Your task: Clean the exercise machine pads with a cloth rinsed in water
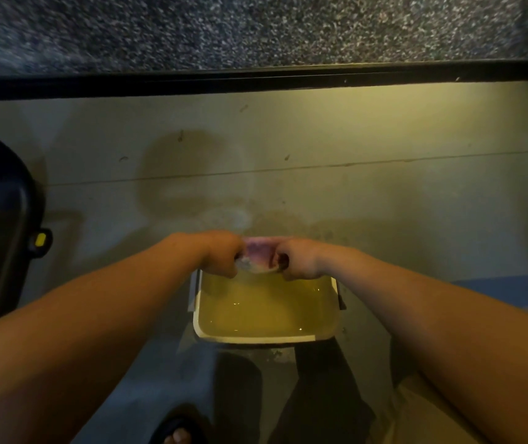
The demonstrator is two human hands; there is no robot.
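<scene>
1. Nearest, at the bottom edge, one foot (177, 434) in a dark sandal stands on the floor (384, 187).
2. Two bare forearms reach forward from the lower corners and meet over the far rim of the tub (256, 339).
3. One tub, white and rectangular, sits on the floor just beyond the foot; it holds yellowish water (265, 302).
4. One cloth (261, 256), pinkish and bunched, is stretched between the two fists, above the tub's far edge and clear of the water.
5. The left hand (221, 254) is closed tight on the cloth's left end; the right hand (299, 259) is closed tight on its right end. The fists sit close together, with only a short span of cloth showing between them.
6. Beyond the hands, one dark wet patch (185, 174) marks the pale floor.
7. At the left edge stands one black frame (9, 219) with a small yellow tab (41, 240).
8. Farthest off, one black strip (256, 81) crosses the view, with speckled carpet (256, 27) behind it.
</scene>
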